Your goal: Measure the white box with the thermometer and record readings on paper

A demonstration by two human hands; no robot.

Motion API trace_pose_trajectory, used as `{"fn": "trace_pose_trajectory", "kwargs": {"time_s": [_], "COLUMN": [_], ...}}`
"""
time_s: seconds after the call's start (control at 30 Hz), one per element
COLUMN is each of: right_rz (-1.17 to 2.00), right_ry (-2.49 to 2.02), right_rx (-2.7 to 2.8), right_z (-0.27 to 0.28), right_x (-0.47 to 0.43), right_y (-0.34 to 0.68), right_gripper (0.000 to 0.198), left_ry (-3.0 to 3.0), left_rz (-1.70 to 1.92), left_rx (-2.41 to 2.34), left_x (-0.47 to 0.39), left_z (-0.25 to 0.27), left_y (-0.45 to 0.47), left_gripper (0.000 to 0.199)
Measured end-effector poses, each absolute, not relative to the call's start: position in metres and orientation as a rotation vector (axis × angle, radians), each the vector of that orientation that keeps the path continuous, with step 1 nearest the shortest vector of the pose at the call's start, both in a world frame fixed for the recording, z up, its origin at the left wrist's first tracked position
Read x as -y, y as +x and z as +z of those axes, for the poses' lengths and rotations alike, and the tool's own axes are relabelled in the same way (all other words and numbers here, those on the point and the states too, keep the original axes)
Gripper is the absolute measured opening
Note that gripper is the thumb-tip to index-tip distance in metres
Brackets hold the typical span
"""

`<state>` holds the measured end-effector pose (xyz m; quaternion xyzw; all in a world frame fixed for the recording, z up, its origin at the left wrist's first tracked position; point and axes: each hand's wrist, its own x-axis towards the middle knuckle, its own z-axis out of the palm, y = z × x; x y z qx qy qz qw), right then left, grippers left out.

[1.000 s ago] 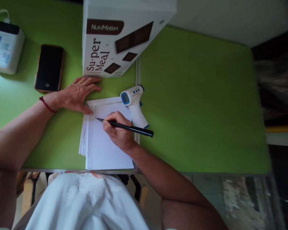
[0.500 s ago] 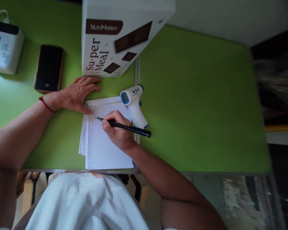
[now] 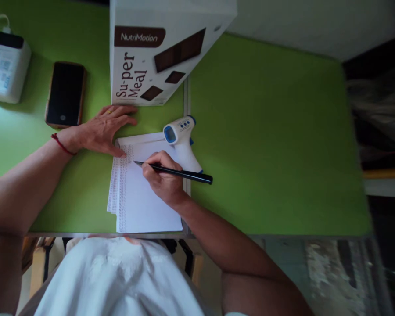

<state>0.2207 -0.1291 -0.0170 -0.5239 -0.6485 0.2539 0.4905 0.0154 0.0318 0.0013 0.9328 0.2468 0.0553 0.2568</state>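
Observation:
In my right hand [image 3: 164,180] is a black pen [image 3: 181,172], gripped near its tip, with the tip at the upper left of the top white sheet [image 3: 148,206]. Columns of small written marks run down the left side of that sheet, and more marked sheets stick out beneath it. My left hand [image 3: 105,131] lies flat with fingers spread; its thumb rests on the paper's upper left corner and the other fingers on the green table. A white and blue infrared thermometer [image 3: 184,147] lies across the paper's upper right corner, its handle partly behind my right hand.
A white NutriMotion box [image 3: 145,61] stands just beyond my left hand. To the left lie a dark phone [image 3: 65,94] and a white block-shaped device [image 3: 8,68] with a cable. The green table [image 3: 276,145] stretches right to its edge, with a wall behind.
The pen has tilted slightly, its back end shifting right and up, and its tip has moved a little right on the paper. My left hand stays in place on the sheet.

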Motion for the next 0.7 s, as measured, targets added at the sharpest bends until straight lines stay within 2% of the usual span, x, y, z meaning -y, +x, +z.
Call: {"fn": "trace_pose_trajectory", "kwargs": {"time_s": [0.4,0.7], "right_rz": [0.707,0.689], "right_ry": [-1.391,-1.368], "right_rx": [1.587,1.593], "right_z": [-0.0165,-0.0148], "right_x": [0.1299,0.1305], "right_y": [0.2222,0.2217], "right_gripper": [0.023,0.02], "left_ry": [2.446,2.463], "left_rz": [0.168,0.169], "left_rx": [-0.698,-0.704], "left_x": [-0.033,-0.0335], "left_z": [0.0021,0.0011], "left_y": [0.0181,0.0177], "left_gripper": [0.093,0.09]}}
